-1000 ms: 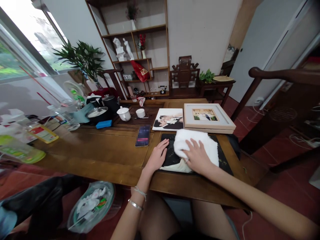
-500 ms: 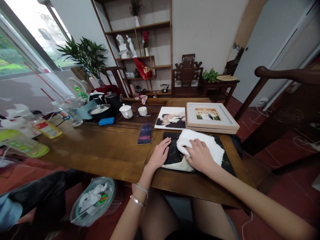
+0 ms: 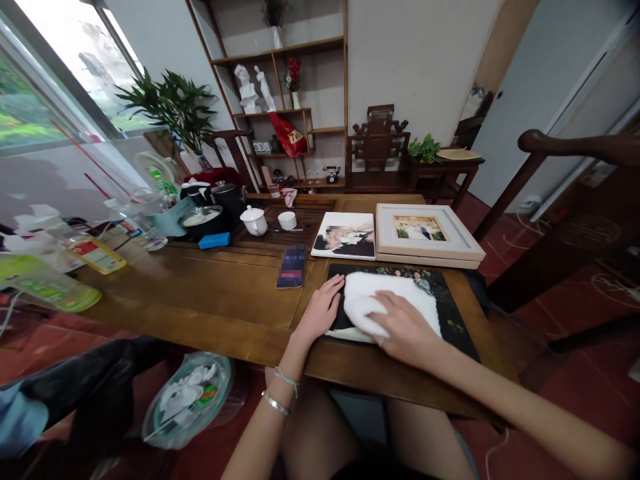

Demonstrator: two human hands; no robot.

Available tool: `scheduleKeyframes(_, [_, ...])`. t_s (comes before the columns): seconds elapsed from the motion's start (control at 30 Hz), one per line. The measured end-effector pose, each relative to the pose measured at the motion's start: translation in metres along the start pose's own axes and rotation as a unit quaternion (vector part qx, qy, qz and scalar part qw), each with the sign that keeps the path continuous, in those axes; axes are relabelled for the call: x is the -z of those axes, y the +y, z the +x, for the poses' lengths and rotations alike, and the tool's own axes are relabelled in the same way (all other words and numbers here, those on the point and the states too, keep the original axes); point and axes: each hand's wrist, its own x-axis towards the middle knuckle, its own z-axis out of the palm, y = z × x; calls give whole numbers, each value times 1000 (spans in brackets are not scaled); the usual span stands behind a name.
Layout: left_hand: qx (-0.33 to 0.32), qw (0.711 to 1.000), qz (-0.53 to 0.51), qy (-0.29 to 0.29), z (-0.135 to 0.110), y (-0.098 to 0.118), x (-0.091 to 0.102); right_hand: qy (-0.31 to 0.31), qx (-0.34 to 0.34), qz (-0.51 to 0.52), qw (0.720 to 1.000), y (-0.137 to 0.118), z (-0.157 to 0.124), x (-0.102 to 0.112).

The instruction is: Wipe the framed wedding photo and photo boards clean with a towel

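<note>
A dark photo panel (image 3: 454, 319) lies flat near the front edge of the wooden table, with small figures showing along its top. My right hand (image 3: 404, 327) presses a fluffy white cloth (image 3: 414, 299) onto it, fingers bent into the fabric. The cloth hides most of the panel's middle. At the panel's left edge my left hand (image 3: 323, 308) rests flat, fingers stretched out and holding nothing. Just behind the panel are a white photo canvas (image 3: 343, 236) and a framed wedding photo (image 3: 430, 231) on a stack. Left of my left hand lies a phone (image 3: 291, 267).
A lidded white cup (image 3: 254, 221), a small bowl (image 3: 287, 221), a blue block (image 3: 215, 241) and a lidded pan (image 3: 201, 220) stand at the back left. Bottles, one a yellow-green bottle (image 3: 47, 283), line the left end. Below the table edge is a lined bin (image 3: 220, 393).
My right hand has slid the white cloth slightly left over the panel, uncovering the figures at its upper right. My left hand has stayed at the panel's left edge.
</note>
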Motion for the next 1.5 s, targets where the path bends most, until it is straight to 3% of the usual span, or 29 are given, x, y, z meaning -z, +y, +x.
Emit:
scheduleKeyframes(0.13, [-1, 1000, 11, 11, 0, -1, -2, 13, -7, 2, 1000, 32, 48, 8])
scheduleKeyframes(0.27, [2, 999, 29, 20, 0, -3, -2, 2, 22, 14, 1000, 35, 99, 5])
scheduleKeyframes(0.37, [4, 999, 34, 20, 0, -2, -1, -7, 37, 18, 999, 31, 119, 2])
scheduleKeyframes(0.5, [-3, 1000, 25, 17, 1, 0, 0, 1, 35, 11, 999, 36, 99, 1])
scheduleKeyframes(0.63, [-10, 1000, 14, 9, 1, 2, 0, 10, 32, -2, 999, 52, 45, 6])
scheduleKeyframes(0.77, [1, 1000, 6, 8, 1, 3, 1, 30, -29, -64, 997, 59, -11, 11])
scheduleKeyframes(0.87, [0, 1000, 0, 13, 1, 3, 1, 33, -66, -109, 991, 40, -48, 9])
scheduleKeyframes(1.0, [-1, 1000, -3, 12, 1, 3, 1, -14, -1, -54, 998, 3, -73, 8])
scheduleKeyframes(1.1, [0, 1000, -6, 13, 1, 2, 1, -33, 28, 3, 999, 4, -63, 11])
scheduleKeyframes(1.33, [-2, 1000, -10, 19, 0, 3, 1, -5, -35, -31, 999, 56, 8, 12])
scheduleKeyframes(1.5, [3, 1000, -11, 15, 0, 4, 1, -6, -27, -46, 999, 50, 40, 4])
